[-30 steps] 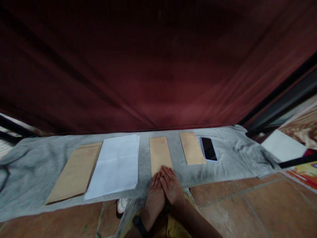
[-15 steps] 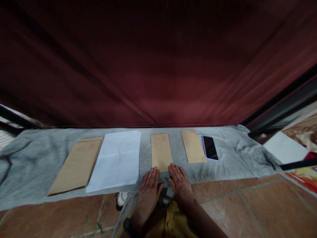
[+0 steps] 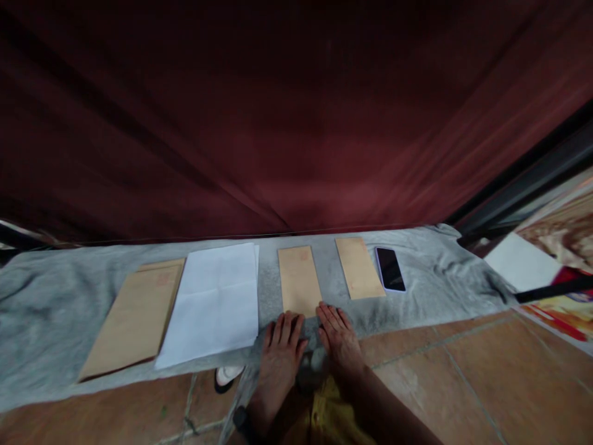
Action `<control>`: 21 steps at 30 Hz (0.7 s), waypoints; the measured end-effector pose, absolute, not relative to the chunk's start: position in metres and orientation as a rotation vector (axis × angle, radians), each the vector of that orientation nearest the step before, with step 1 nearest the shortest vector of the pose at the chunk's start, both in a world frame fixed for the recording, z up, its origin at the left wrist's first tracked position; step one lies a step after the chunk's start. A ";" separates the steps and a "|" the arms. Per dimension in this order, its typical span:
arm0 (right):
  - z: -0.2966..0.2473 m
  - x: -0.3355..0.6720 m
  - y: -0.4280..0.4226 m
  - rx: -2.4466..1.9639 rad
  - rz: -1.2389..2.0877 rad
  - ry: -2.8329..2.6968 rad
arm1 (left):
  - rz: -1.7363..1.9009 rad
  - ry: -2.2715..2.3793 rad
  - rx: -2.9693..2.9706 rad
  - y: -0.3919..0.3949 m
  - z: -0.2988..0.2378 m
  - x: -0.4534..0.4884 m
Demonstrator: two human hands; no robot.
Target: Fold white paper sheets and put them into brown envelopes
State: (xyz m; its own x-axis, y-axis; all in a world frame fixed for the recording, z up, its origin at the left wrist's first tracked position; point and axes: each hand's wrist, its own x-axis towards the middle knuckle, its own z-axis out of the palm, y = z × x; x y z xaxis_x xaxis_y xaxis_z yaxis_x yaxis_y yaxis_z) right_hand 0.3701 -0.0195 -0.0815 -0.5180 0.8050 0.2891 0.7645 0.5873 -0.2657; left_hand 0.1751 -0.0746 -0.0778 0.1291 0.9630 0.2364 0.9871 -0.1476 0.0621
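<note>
A brown paper envelope (image 3: 300, 281) lies flat in front of me on the grey cloth (image 3: 319, 247). My left hand (image 3: 281, 343) rests palm down with its fingertips on the envelope's near left corner, fingers stretched out. At the near right corner, the fingertips of my right hand (image 3: 339, 334) touch the edge, that hand flat and open too. To the right is a second brown envelope (image 3: 359, 267), with a phone (image 3: 390, 269) in a pale purple case beside it. White paper sheets (image 3: 215, 303) lie to the left, next to a stack of larger brown envelopes (image 3: 134, 316).
Behind the cloth hangs a dark red curtain (image 3: 296, 154). A dark metal bar (image 3: 519, 185) and a white card (image 3: 525, 262) are at the right. Below is a tiled floor (image 3: 417, 377), with a shoe (image 3: 228, 376) under the cloth's front edge.
The view has shifted and tilted slightly. My left fingers are a little more bent and spread, while my right hand stays at the envelope's near corner. The envelopes, paper and phone keep their places.
</note>
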 end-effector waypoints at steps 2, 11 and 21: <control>-0.082 0.369 -0.020 -1.277 0.149 -2.420 | -0.291 -1.988 -2.280 -0.074 -0.076 0.178; -0.079 0.366 -0.020 -1.294 0.157 -2.374 | -0.211 -1.932 -2.299 -0.073 -0.070 0.181; -0.083 0.363 -0.019 -1.281 0.114 -2.311 | -0.058 -1.857 -2.219 -0.069 -0.077 0.185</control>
State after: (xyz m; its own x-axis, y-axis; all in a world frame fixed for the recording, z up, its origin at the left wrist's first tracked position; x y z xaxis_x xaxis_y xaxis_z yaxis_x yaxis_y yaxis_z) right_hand 0.3630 -0.0191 -0.0829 -0.4380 0.8159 0.3774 0.7749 0.5555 -0.3017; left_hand 0.1852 -0.0690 -0.0767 0.1881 0.9641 0.1876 0.9739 -0.1584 -0.1623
